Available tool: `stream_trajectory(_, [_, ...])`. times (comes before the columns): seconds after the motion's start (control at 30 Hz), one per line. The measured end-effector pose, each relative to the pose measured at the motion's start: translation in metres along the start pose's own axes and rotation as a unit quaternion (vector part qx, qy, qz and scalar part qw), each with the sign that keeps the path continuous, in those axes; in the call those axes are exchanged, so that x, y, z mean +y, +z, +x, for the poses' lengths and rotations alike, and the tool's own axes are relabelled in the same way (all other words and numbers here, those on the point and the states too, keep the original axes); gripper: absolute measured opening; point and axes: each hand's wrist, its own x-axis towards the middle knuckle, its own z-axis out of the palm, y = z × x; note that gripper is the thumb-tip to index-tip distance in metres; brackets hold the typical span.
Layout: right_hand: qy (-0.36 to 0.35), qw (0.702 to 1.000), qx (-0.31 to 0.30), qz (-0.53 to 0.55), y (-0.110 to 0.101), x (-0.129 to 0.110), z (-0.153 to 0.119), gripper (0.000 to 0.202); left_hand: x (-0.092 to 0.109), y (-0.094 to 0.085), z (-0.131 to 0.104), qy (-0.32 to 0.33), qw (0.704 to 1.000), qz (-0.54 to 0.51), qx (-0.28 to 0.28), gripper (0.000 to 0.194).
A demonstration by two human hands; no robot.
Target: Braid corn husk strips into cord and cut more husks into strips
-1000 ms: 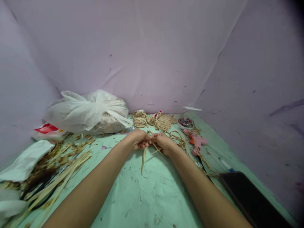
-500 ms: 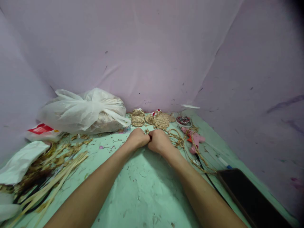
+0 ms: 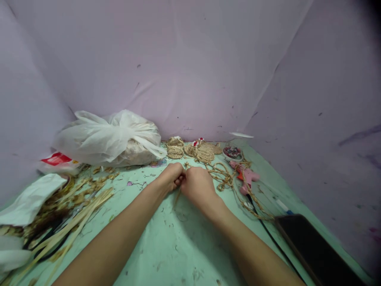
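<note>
My left hand [image 3: 173, 175] and my right hand [image 3: 197, 183] meet at the middle of the table, knuckles touching, fingers closed in pinches. A thin straw-coloured fibre strand [image 3: 177, 196] hangs down from between them, slightly blurred. My fingers hide most of what they grip. Just right of my right hand lies a loose tangle of twisted fibre cord [image 3: 224, 174], trailing toward the phone. Beyond my hands, against the wall, sit a braided fibre piece [image 3: 175, 148] with white trim and other coiled braided pieces [image 3: 206, 152] with red and white beads.
A knotted white plastic bag [image 3: 110, 139] fills the back left. Dry fibre strips [image 3: 86, 214] and brown scraps [image 3: 80, 194] lie at left. On the right are a pink glue gun [image 3: 248, 176] with a black cable, a small dish of beads [image 3: 232, 153] and a dark phone [image 3: 315, 246].
My right hand has turned and come slightly lower and nearer. A fibre strand now shows hanging below my fingers. The whole view has shifted a little.
</note>
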Motion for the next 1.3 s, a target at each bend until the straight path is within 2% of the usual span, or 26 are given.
stream_trajectory(0.13, [-0.022, 1.000, -0.019, 0.011, -0.003, -0.005, -0.005, 0.012, 0.002, -0.002, -0.004, -0.019, 1.000, -0.001, 0.013, 0.018])
stream_trajectory(0.27, [-0.018, 0.997, -0.027, 0.071, -0.023, 0.011, 0.002, 0.004, 0.005, -0.008, -0.008, -0.005, 1.000, 0.011, -0.010, 0.015])
stream_trajectory(0.37, [0.025, 0.991, 0.054, 0.119, -0.034, 0.030, 0.013, 0.010, 0.005, -0.014, -0.008, 0.001, 0.998, 0.026, -0.059, 0.010])
stream_trajectory(0.43, [0.049, 0.983, 0.089, 0.152, -0.032, 0.038, 0.021, 0.012, 0.004, -0.017, -0.006, 0.006, 0.996, 0.039, -0.084, 0.008])
stream_trajectory(0.47, [0.062, 0.979, 0.076, 0.181, -0.027, 0.040, 0.024, 0.014, 0.003, -0.018, -0.005, 0.008, 0.995, 0.044, -0.090, 0.009])
stream_trajectory(0.53, [0.093, 0.958, -0.009, 0.270, -0.015, 0.039, 0.028, 0.020, 0.002, -0.018, -0.002, 0.011, 0.995, 0.051, -0.089, 0.013])
stream_trajectory(0.6, [0.133, 0.914, -0.101, 0.370, -0.004, 0.036, 0.029, 0.020, 0.001, -0.018, 0.000, 0.012, 0.995, 0.056, -0.081, 0.017])
stream_trajectory(0.7, [0.164, 0.858, -0.162, 0.460, 0.004, 0.033, 0.028, 0.013, 0.001, -0.017, -0.001, 0.015, 0.995, 0.064, -0.080, 0.015])
stream_trajectory(0.83, [0.178, 0.816, -0.183, 0.518, 0.001, 0.034, 0.026, 0.013, 0.002, -0.016, -0.004, 0.032, 0.994, 0.063, -0.085, 0.007])
stream_trajectory(0.97, [0.173, 0.790, -0.189, 0.557, 0.002, 0.037, 0.026, 0.012, 0.001, -0.016, -0.003, 0.039, 0.994, 0.065, -0.082, 0.008])
stream_trajectory(1.1, [0.166, 0.778, -0.192, 0.575, 0.006, 0.037, 0.026, 0.013, 0.000, -0.017, -0.001, 0.031, 0.993, 0.070, -0.085, 0.010])
stream_trajectory(1.3, [0.160, 0.776, -0.198, 0.577, 0.004, 0.038, 0.027, 0.015, -0.001, -0.019, 0.000, 0.047, 0.992, 0.075, -0.095, 0.012])
